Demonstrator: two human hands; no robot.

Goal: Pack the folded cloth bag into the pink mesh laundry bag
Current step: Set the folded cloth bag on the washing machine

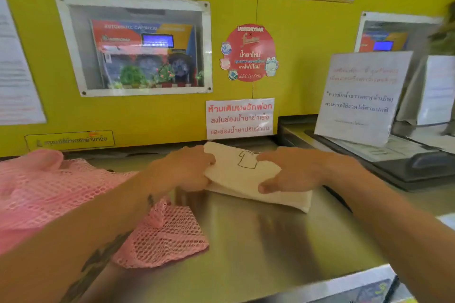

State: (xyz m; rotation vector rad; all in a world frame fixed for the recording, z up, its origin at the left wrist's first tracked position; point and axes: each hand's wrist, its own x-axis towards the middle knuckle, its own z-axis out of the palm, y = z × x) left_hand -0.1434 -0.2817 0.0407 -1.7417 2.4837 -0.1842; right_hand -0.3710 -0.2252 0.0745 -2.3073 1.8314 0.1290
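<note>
Fingers [264, 155] of our right hand [293, 172] lie fairly straight and a little spread on top of the folded cloth bag [236, 174], the thumb low against its near edge, pressing it flat rather than pinching it. Our left hand [182, 170] meets the cloth bag at its left end, its fingers [209, 158] curled round that end, thumb side above and the rest seemingly tucked beneath, though the underside is hidden from us. The cloth bag itself rests on the steel surface [258, 241], cream, with a small shirt drawing [247, 159] facing up between our two hands; its long axis runs from far left to near right. Left of the cloth bag, and nearer to us, lies the pink mesh laundry bag [160, 238], spread flat on the same surface, one corner reaching to just beside the cloth bag's left end under our left forearm. We cannot tell where its mouth is. So the cloth bag must travel leftward, and our left hand is the nearer one to the mesh; we judge the packing not yet begun. Behind the cloth bag rises a yellow wall [160, 115] with a paper notice [240, 118] right above it.
</note>
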